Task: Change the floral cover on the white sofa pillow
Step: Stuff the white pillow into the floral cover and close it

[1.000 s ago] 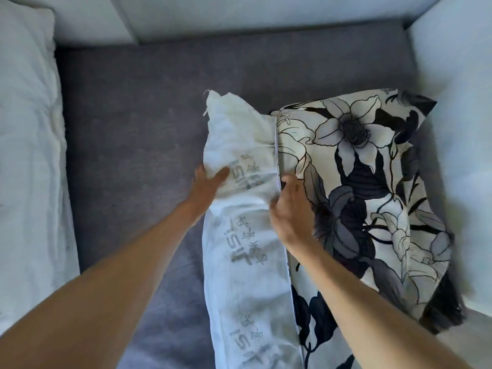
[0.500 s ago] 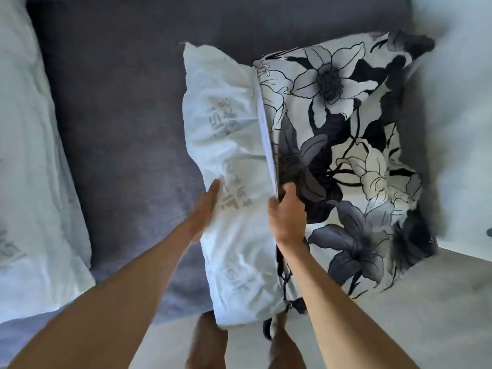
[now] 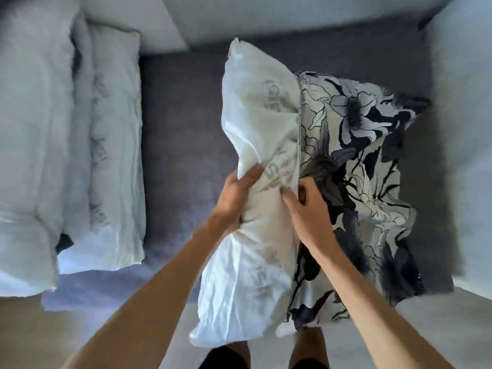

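Observation:
A white pillow [image 3: 255,134] with faint grey print sticks halfway out of a black-and-white floral cover [image 3: 356,161]; both lie on the grey sofa seat. My left hand [image 3: 237,195] grips the bare white pillow at its middle, bunching the fabric. At the cover's open edge, my right hand [image 3: 306,206] pinches the floral cloth just right of the pillow. The pillow's right half is hidden inside the cover. Its near end hangs past the seat's front edge.
Two bare white pillows [image 3: 111,145] lie side by side on the left of the grey sofa seat [image 3: 183,123]. A pale armrest [image 3: 463,129] rises at the right and pale back cushions at the top. Light floor [image 3: 48,331] and my legs show below.
My left hand has closed on the pillow and bunched it. More white pillow shows outside the cover than before. The view has shifted, bringing the left pillows into sight.

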